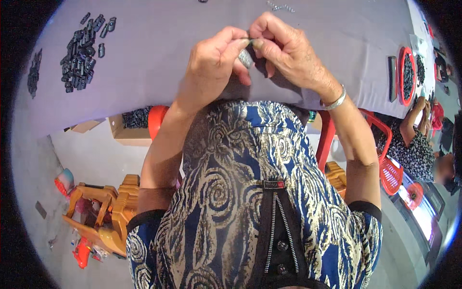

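Observation:
Over the cloth-covered table point(159, 53), my left hand point(214, 62) and my right hand point(288, 50) meet, thumbs and forefingers pinched tip to tip. Whatever sits between the fingertips is tiny, dark and mostly covered by them. A silvery band point(245, 59) shows at a finger of my left hand. On my right wrist is a silver bangle point(335, 98). To the left lies a heap of small black plastic pieces point(79, 60), several of them scattered at its upper end. Thin coiled metal springs point(281, 7) lie beyond my right hand.
At the right, a red basket point(407, 77) holds more black pieces, next to a dark flat oblong object point(392, 79). Below the table edge are a cardboard box point(130, 139), a red chair point(325, 139) and wooden furniture point(98, 212). Another person point(409, 137) sits at the far right.

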{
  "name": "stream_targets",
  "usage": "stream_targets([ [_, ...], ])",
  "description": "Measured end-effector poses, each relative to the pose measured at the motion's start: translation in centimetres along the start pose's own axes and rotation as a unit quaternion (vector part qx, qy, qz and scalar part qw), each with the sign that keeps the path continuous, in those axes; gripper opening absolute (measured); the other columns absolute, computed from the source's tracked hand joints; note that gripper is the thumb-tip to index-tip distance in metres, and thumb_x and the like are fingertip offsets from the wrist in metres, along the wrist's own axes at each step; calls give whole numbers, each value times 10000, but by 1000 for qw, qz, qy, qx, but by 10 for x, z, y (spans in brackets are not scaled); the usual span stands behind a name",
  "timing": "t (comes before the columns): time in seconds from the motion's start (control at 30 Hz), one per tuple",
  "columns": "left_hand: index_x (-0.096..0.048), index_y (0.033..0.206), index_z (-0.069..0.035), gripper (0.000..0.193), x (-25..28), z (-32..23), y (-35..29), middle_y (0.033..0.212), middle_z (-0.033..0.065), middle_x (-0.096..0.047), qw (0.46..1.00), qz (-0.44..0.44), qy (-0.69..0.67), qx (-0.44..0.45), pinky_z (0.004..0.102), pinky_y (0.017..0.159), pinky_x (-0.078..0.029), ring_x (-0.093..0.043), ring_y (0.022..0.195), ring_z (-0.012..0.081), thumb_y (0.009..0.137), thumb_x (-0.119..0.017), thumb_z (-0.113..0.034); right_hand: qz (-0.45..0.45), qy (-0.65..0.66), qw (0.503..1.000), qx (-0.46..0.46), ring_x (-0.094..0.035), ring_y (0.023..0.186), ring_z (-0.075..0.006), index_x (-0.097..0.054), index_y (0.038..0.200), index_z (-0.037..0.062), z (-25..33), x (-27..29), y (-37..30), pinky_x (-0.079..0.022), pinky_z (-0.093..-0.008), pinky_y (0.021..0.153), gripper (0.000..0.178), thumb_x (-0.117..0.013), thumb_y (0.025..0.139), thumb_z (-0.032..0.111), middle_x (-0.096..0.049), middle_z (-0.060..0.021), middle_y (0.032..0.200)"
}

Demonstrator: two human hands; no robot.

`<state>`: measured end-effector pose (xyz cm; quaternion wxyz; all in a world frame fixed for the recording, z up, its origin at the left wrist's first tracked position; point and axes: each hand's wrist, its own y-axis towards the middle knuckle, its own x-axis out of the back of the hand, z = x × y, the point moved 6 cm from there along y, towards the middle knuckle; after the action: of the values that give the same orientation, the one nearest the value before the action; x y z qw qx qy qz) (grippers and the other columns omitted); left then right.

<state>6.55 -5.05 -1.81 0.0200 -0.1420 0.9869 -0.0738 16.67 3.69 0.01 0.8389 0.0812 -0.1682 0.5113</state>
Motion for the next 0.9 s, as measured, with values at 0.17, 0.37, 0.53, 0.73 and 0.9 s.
stream_targets([
  [0.17, -573, 1013, 22, 214, 1, -3, 2, 730, 79, -621, 994, 32, -109, -4, 257, 606, -514, -617, 553, 124, 954, -478, -160, 17, 40, 998, -36, -530, 569, -49, -509, 983, 53, 12, 7, 5, -457, -188, 464, 85, -512, 940, 125, -529, -5, 731],
  [0.37, -527, 1093, 16, 245, 4, 11, 10, 815, 80, -631, 972, 74, -224, -16, 268, 600, -521, -615, 583, 127, 973, -458, -186, 27, 120, 992, -37, -526, 528, -61, -507, 982, 64, 8, 4, 12, -454, -207, 467, 84, -505, 922, 124, -552, -17, 713],
  [0.53, -511, 1108, 5, 254, 7, 10, 10, 847, 90, -637, 967, 88, -240, -4, 269, 612, -531, -612, 604, 122, 985, -435, -204, 13, 247, 966, -80, -532, 565, -68, -500, 987, 58, 1, -2, 12, -470, -205, 478, 110, -513, 929, 151, -545, -6, 724],
  [0.73, -503, 1115, -10, 255, 10, 10, 12, 850, 99, -640, 966, 87, -243, 6, 283, 627, -555, -621, 617, 129, 988, -435, -221, 10, 327, 941, -82, -550, 628, -78, -492, 975, 56, 0, -5, 12, -486, -215, 493, 109, -517, 929, 152, -545, -16, 740],
  [0.9, -502, 1118, -19, 246, 16, 12, 11, 805, 71, -618, 967, 68, -247, -7, 290, 623, -558, -627, 625, 135, 986, -444, -219, -77, 158, 984, -32, -544, 605, -91, -510, 978, 31, -4, 13, 13, -486, -238, 506, 131, -510, 930, 152, -562, -22, 751],
])
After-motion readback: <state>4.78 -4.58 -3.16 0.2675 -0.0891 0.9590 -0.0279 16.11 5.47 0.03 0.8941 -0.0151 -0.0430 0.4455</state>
